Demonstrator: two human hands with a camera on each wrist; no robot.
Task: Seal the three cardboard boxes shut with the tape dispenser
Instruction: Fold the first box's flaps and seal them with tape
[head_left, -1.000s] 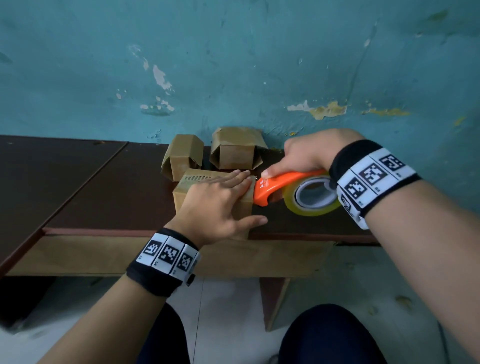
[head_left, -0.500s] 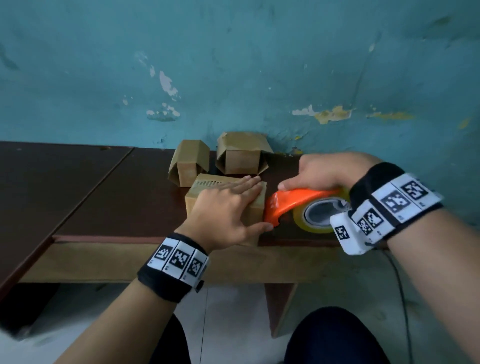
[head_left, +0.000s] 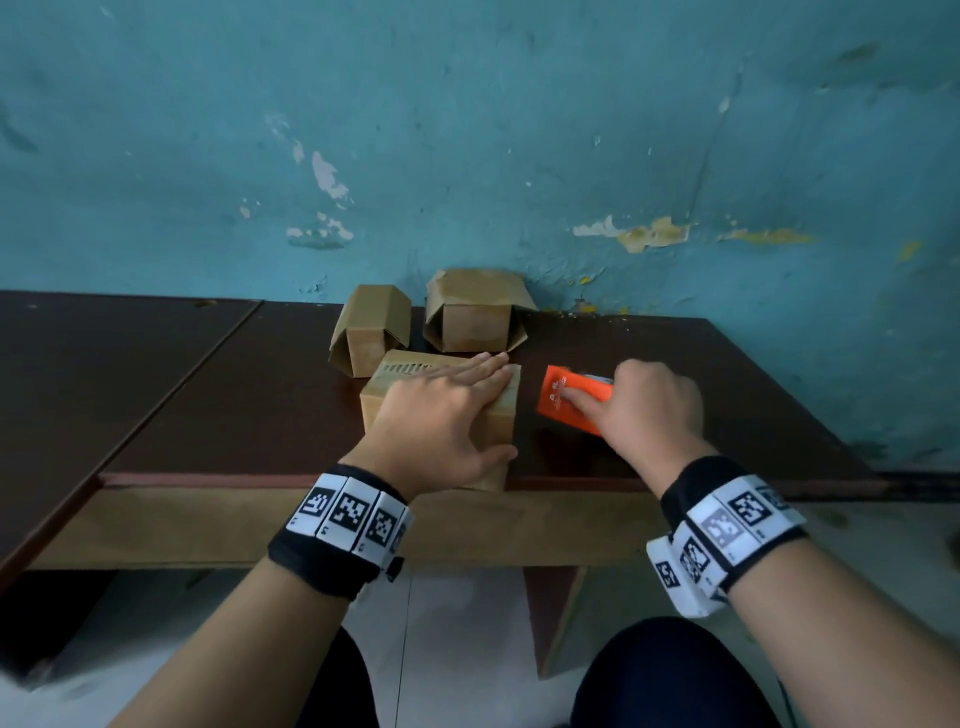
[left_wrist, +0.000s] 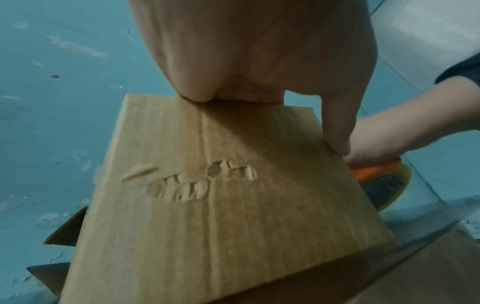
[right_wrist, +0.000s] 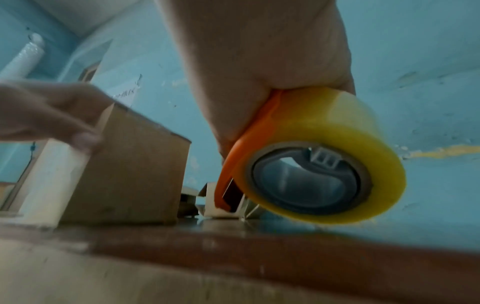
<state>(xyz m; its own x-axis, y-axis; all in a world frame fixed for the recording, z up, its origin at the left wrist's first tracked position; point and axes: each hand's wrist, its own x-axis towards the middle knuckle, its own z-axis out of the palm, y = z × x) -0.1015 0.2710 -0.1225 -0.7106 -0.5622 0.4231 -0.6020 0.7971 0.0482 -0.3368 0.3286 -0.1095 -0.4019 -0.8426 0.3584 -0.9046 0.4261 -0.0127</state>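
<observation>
A small cardboard box (head_left: 501, 415) stands near the front edge of the dark table (head_left: 234, 395). My left hand (head_left: 441, 410) lies flat on its top with straight fingers, the thumb (left_wrist: 337, 131) against its right side. The box top (left_wrist: 207, 185) shows a torn patch and a centre seam. My right hand (head_left: 649, 410) grips the orange tape dispenser (head_left: 563, 397), just right of the box and apart from it. Its yellowish tape roll (right_wrist: 337, 164) hangs low over the table. Two more boxes, one (head_left: 371, 327) left and one (head_left: 470, 312) right, stand behind with flaps open.
A teal wall (head_left: 467, 130) with peeling paint rises directly behind the boxes. The table's front edge (head_left: 311, 480) runs just under my wrists. A seam (head_left: 208, 358) splits the tabletop to the left. My knees (head_left: 670, 675) are below.
My right hand has swung the dispenser off the box's right side and turned it, so the orange body now faces up. The left hand has stayed on the box.
</observation>
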